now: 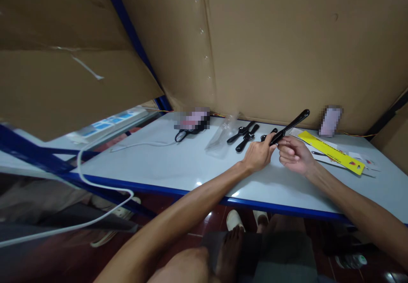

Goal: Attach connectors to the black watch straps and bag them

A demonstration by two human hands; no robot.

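My left hand is closed around a glossy black spokeshave, whose long handle points up and to the right. Close against its middle, my right hand has its fingers curled, with thumb and fingertips pinching there. What exactly those fingertips grip is partly hidden. Behind my left hand lies another black spokeshave, mostly covered. Two more black spokeshaves rest side by side on the table, left of my hands. A yellow printed card lies on white papers just right of my right hand.
The white table has a blue front edge and cardboard walls behind it. A clear plastic bag lies left of the tools. Beyond it sits a blurred device with a white cable. Another blurred item stands at back right.
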